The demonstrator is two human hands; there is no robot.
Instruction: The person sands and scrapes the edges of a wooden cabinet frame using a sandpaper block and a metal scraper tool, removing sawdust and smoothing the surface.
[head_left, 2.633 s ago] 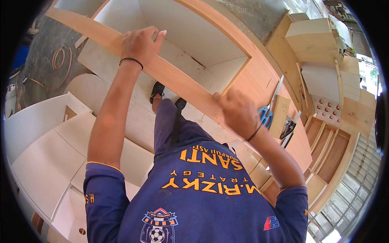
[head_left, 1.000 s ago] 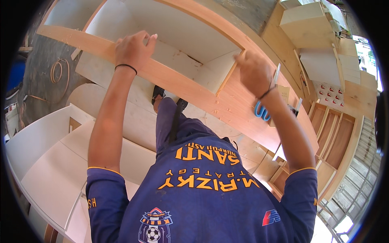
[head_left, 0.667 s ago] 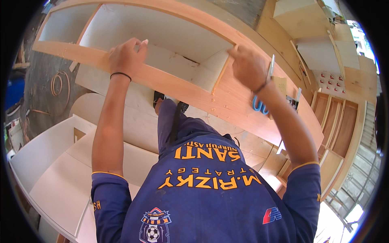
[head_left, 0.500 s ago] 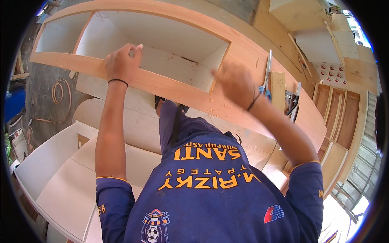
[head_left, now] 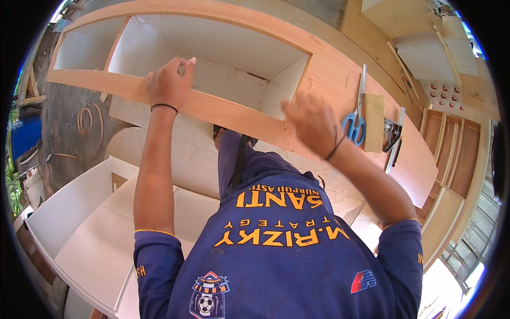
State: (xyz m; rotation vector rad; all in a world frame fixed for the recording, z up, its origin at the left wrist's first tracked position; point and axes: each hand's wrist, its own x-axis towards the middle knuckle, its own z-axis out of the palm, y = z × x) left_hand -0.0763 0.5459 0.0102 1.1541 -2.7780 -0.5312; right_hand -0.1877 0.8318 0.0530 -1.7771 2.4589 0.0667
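Observation:
A long cabinet (head_left: 234, 118) with a pale wood face frame and white inner compartments lies across in front of me. My left hand (head_left: 169, 85) is bent over its near rail, the thumb raised and the other fingers curled down, mostly hidden. Over the right end of the large opening is my right hand (head_left: 313, 123), closed and blurred by motion. Whatever it may hold is hidden. Thin wood shavings (head_left: 311, 83) lie beside it on the frame. To its right, scissors with blue handles (head_left: 355, 127) rest against a narrow wood block (head_left: 374, 123) on the cabinet.
Some dark metal hardware (head_left: 392, 136) lies right of the block. A white open box-like cabinet (head_left: 101, 239) stands at lower left. A coiled hose or cord (head_left: 85, 118) is on the floor at left. Wooden slatted frames (head_left: 451, 154) and boards stand at right.
The whole view has shifted slightly, so the cabinet sits a little further right. My left hand keeps its place on the rail. My right hand stays closed and blurred near the opening's corner.

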